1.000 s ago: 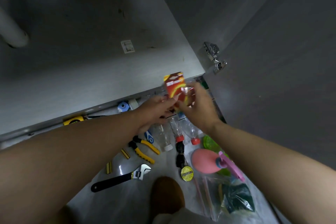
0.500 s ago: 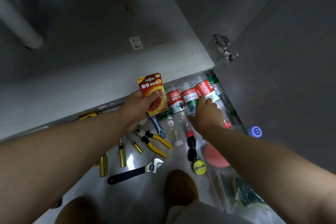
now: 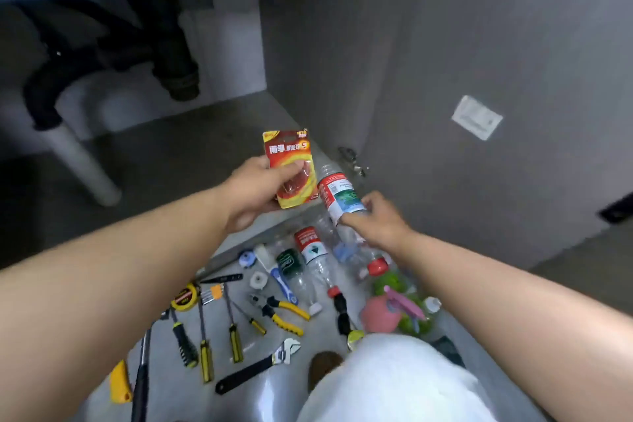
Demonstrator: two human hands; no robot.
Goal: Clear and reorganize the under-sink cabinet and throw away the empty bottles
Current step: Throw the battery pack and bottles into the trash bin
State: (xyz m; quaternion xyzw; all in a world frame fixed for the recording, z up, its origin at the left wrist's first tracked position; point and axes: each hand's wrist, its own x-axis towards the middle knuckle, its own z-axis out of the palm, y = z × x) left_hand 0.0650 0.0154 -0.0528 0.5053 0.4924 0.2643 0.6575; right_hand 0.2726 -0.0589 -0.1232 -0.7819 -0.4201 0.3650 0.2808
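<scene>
- Tools [image 3: 236,329] lie in rows on the floor at 7 o'clock; clearing looks largely done.
- Floor bottles [image 3: 310,252], at 6 o'clock, look see-through and empty; none binned yet.
- Right hand [image 3: 380,223] curls its fingers round a bottle [image 3: 339,195], seemingly empty, held above them.
- Left hand [image 3: 257,188], at its 9 o'clock, pinches a battery pack [image 3: 291,164], thumb across the face.
- Cabinet [image 3: 154,154], at 11 o'clock, shows only pipes [image 3: 178,62]; restocking remains.

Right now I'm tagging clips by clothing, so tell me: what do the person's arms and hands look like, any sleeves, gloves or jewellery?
The left hand and right hand are bare, with no gloves and no ring, watch or bracelet that I can see. Both forearms are uncovered all the way to the frame edge, so no sleeves show. No tattoos, plasters or other markings are visible on them.
</scene>
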